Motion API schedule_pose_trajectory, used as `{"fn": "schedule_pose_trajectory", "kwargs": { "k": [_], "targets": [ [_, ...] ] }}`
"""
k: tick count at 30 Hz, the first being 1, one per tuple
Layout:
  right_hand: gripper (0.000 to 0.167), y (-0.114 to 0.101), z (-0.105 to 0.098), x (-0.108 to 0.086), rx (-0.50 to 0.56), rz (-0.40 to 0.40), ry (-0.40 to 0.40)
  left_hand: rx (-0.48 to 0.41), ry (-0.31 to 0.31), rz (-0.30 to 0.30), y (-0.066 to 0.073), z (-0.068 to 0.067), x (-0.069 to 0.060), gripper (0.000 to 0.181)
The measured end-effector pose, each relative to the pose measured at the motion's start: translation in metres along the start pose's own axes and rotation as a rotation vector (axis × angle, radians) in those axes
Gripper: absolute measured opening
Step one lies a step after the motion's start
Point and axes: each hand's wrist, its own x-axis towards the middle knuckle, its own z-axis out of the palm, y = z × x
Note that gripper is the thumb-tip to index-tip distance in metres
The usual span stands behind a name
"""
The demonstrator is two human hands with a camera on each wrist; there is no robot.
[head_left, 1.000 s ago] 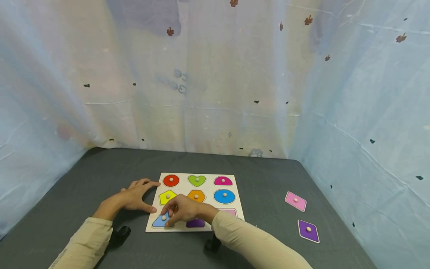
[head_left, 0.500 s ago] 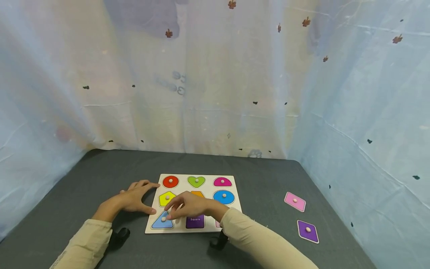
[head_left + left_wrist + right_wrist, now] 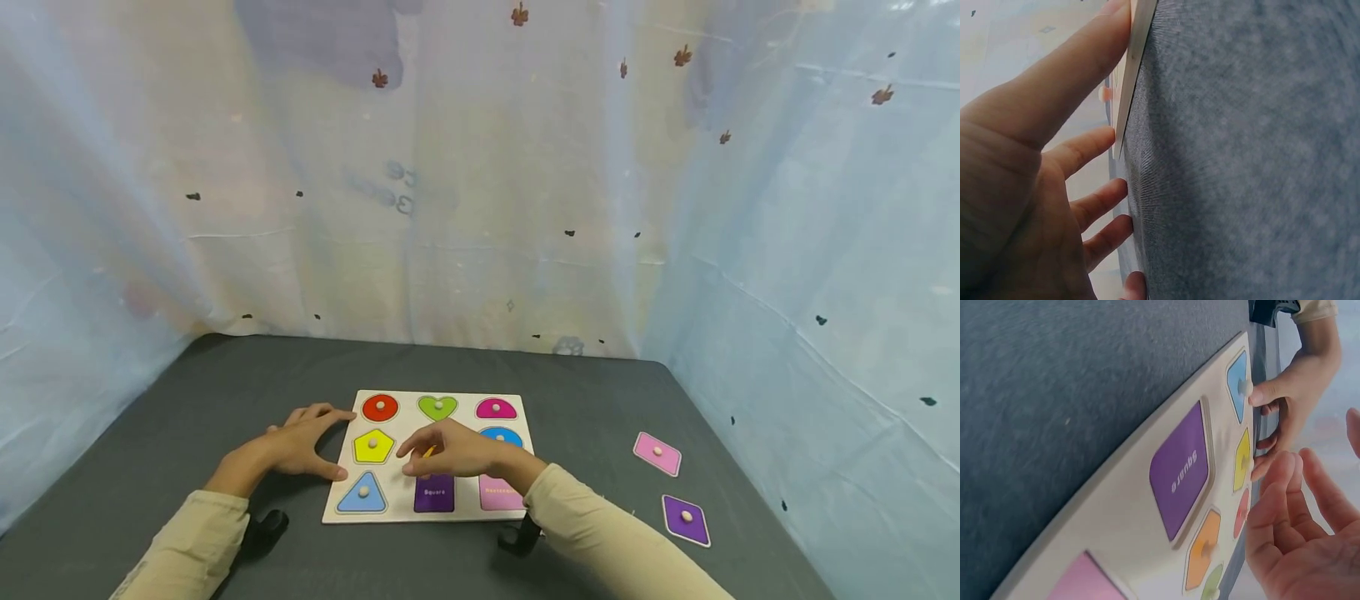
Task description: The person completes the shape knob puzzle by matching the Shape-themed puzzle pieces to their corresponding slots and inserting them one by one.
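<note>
A pale wooden knob puzzle board (image 3: 401,402) lies on the dark table. My left hand (image 3: 298,440) rests at its left edge, thumb and index finger spread and touching it. Above the board's middle hovers my right hand (image 3: 459,450), fingers loosely bent and holding nothing. The blue triangle (image 3: 352,502) and yellow pentagon (image 3: 365,452) sit in their recesses. Partly behind the right hand, the orange hexagon (image 3: 1200,565) also lies in place. Two recesses show bare printed floors: the purple square recess (image 3: 435,502) and the pink rectangle recess (image 3: 498,502).
At the table's right lie a loose pink rectangle piece (image 3: 649,450) and a loose purple square piece (image 3: 681,531), each with a knob. A red circle (image 3: 372,414), green heart (image 3: 430,405) and magenta semicircle (image 3: 487,412) fill the board's far row. A pale curtain (image 3: 480,283) stands behind.
My right hand has left the blue triangle's knob and moved right and up over the board. The left hand stays at the board's edge.
</note>
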Motion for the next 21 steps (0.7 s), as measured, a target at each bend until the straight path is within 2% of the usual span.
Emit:
{"fn": "schedule_pose_trajectory", "kwargs": {
  "k": [6, 14, 21],
  "targets": [
    [0.034, 0.006, -0.011, -0.011, 0.011, -0.009, 0.033, -0.003, 0.015, 0.024, 0.002, 0.0, 0.001, 0.1],
    [0.032, 0.018, -0.023, -0.025, 0.042, 0.019, 0.088, -0.005, 0.006, 0.035, 0.001, -0.001, 0.0, 0.099],
    [0.036, 0.028, -0.039, -0.041, 0.034, -0.019, 0.093, -0.031, 0.003, 0.035, -0.004, 0.001, 0.0, 0.1]
  ]
}}
